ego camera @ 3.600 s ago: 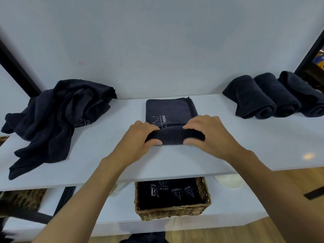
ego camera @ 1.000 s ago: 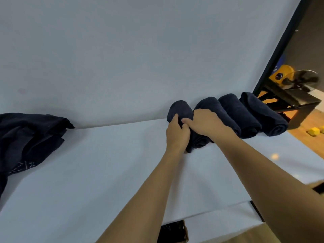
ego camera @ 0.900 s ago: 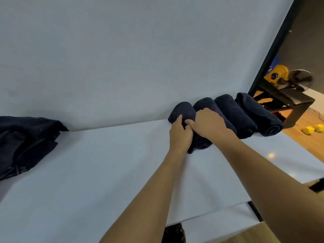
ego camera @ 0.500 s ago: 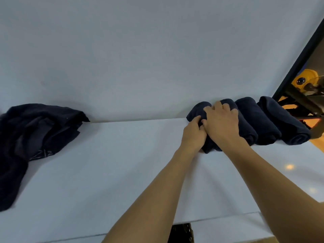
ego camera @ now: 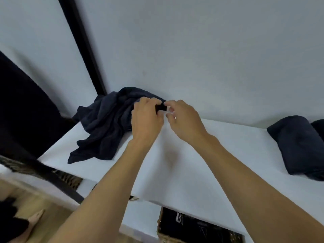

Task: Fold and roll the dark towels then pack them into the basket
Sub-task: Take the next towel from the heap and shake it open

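A crumpled pile of dark towels (ego camera: 103,125) lies on the white shelf (ego camera: 201,158) at the back left, against the wall. My left hand (ego camera: 146,118) pinches the right edge of that pile between thumb and fingers. My right hand (ego camera: 182,118) is right beside it, fingertips at the same dark edge; whether it grips the cloth is unclear. A rolled dark towel (ego camera: 301,146) lies on the shelf at the far right, with another roll (ego camera: 320,127) cut off by the frame. The wicker basket (ego camera: 162,230) stands on the lower shelf, with folded dark towels (ego camera: 198,227) inside.
A black post (ego camera: 82,44) runs up the wall behind the pile. A dark curtain or panel (ego camera: 22,102) fills the left side. A black rail (ego camera: 47,179) crosses below the shelf's left end. Wooden floor (ego camera: 52,213) shows at the lower left.
Both hands have left the rolled towels at the right and moved to the crumpled pile at the left. My view has swung left with them.
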### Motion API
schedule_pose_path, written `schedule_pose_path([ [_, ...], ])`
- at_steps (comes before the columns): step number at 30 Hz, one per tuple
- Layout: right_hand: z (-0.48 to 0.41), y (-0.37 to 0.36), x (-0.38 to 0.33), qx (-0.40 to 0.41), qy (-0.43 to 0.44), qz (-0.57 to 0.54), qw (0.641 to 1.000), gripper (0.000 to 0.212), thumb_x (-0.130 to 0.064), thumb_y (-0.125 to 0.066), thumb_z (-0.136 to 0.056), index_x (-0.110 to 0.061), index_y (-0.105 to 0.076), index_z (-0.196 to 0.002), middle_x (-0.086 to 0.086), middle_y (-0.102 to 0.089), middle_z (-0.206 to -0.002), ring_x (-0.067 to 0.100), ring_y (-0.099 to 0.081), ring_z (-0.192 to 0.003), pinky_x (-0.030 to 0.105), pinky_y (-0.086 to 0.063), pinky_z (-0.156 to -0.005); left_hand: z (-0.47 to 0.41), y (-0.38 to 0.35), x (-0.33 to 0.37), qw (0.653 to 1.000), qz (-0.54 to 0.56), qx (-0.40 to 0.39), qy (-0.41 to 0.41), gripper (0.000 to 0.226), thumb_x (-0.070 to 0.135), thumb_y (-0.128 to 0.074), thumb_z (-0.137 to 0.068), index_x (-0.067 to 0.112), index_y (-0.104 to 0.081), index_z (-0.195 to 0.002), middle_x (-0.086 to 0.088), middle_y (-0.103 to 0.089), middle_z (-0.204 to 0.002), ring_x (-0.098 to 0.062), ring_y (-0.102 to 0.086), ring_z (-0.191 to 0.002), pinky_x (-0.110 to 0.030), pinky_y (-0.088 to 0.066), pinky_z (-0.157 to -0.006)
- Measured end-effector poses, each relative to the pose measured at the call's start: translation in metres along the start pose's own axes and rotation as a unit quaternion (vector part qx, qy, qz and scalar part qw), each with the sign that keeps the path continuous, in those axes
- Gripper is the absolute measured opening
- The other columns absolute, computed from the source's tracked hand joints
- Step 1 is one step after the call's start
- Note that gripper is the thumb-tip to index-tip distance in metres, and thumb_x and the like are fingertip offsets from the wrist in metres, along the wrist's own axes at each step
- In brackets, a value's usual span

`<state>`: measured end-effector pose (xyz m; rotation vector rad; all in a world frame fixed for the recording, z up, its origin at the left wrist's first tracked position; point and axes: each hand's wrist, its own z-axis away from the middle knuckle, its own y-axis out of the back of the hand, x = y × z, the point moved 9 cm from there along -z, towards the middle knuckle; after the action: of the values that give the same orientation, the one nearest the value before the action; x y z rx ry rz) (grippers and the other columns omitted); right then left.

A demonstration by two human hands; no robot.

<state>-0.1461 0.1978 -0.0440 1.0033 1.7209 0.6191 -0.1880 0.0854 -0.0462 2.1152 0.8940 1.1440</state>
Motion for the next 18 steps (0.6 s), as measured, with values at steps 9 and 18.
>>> schedule_pose_path([
  [9, -0.070, -0.063, -0.079, -0.048, 0.077, 0.071, 0.993, 0.033, -0.009, -0.048, -0.094, -0.019, -0.061, -0.123, 0.006, -0.058, -0.120, 0.025, -0.057, -0.105, 0.040, -0.050, -0.085, -0.021, 0.044, -0.080, 0.994, -0.038, -0.016, 0.099, 0.014, 0.018, -0.053, -0.094, 0.011, -0.064, -0.090, -0.001, -0.061, -0.073, -0.024, -0.062, -0.071, -0.031, -0.042, -0.054],
  [18, -0.100, 0.051, -0.107, 0.125, 0.077, -0.070, 0.987, 0.016, -0.016, -0.048, -0.093, -0.014, -0.063, -0.096, 0.001, -0.064, -0.095, 0.018, -0.058, -0.086, 0.033, -0.049, -0.075, -0.064, 0.138, -0.004, 0.977, 0.144, 0.157, -0.013, 0.018, 0.022, -0.058, -0.093, 0.016, -0.074, -0.092, 0.005, -0.071, -0.085, -0.012, -0.063, -0.081, -0.031, -0.051, -0.078],
])
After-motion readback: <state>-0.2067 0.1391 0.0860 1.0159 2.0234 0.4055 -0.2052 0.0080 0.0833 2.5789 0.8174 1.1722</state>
